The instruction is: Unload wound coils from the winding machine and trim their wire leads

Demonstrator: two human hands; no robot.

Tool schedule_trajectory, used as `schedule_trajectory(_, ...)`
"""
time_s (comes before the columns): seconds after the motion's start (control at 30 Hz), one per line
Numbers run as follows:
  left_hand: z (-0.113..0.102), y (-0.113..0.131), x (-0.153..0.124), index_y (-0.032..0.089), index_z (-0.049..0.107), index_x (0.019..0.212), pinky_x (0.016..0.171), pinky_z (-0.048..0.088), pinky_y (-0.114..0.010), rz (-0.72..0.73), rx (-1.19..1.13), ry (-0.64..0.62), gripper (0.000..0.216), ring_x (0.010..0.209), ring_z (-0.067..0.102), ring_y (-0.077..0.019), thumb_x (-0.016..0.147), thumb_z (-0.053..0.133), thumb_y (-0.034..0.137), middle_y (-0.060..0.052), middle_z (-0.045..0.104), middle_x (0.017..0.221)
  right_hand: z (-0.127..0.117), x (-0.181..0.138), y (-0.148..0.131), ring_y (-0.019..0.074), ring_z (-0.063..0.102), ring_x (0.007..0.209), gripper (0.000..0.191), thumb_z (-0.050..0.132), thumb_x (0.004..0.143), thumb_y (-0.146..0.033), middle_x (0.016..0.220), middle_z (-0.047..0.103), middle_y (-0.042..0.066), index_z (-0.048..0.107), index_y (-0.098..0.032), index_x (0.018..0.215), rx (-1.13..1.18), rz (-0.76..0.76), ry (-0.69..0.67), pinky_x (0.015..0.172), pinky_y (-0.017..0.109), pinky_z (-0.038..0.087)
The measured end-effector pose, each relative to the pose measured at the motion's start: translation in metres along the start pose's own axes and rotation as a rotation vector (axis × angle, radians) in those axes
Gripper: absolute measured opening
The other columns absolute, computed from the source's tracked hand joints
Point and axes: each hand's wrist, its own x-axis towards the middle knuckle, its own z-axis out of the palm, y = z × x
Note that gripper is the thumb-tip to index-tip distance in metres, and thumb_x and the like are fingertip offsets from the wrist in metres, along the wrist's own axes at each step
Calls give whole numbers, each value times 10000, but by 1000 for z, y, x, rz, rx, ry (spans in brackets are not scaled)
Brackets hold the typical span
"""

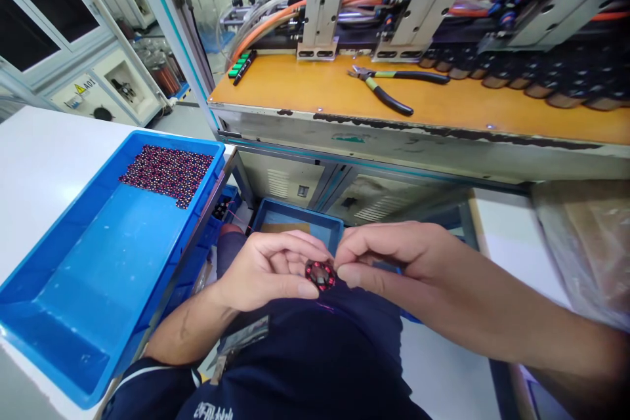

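Note:
My left hand (275, 269) is closed, with thumb and fingers gripping a small round motor stator (321, 274), black with red windings around an open centre. The stator is held up in front of my dark shirt. At its right edge my right hand (388, 256) is closed in a pinch, thumb against forefinger. Whatever lies between those fingertips is too small or too hidden to make out. A thin pinkish strand shows faintly just below the stator.
On the left, a blue tray (162, 256) holds rows of similar stators (167, 170) at its far end. Ahead, an orange bench top (285, 88) carries cutting pliers (384, 82), green-and-black markers (241, 67) and dark cylindrical parts (566, 88). Another blue bin (339, 231) sits below.

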Motion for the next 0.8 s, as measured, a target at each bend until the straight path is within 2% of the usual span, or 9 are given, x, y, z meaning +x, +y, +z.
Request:
schedule_trajectory(0.3,0,-6,6,214,780,928,693,577,-169,49,-143,-35,325,720,695,-71,643,857,78,-25,702,994,11,-8,11,75,538,605,184,627,893,-283,671,635,-26,692,-187,751,188,1,66,548,183,401)
schedule_trajectory(0.47,0,-9,9,237,775,947,681,572,-164,81,-168,-43,396,733,687,-73,604,877,68,-15,701,967,13,-10,13,99,528,613,257,617,902,-376,686,642,5,714,-177,771,187,64,37,546,212,391)
schedule_trajectory(0.6,-3,-10,9,253,783,982,654,558,-162,116,-88,-25,473,754,670,-82,558,904,83,-23,669,997,12,-10,11,101,519,610,255,607,895,-368,684,641,8,719,-175,772,185,102,25,549,215,382)
schedule_trajectory(0.8,-6,-7,10,259,794,984,705,533,-181,175,91,-55,501,800,633,-89,520,935,134,-32,649,977,11,-10,5,92,518,608,230,609,879,-336,669,632,-7,711,-180,743,189,112,27,553,206,382)
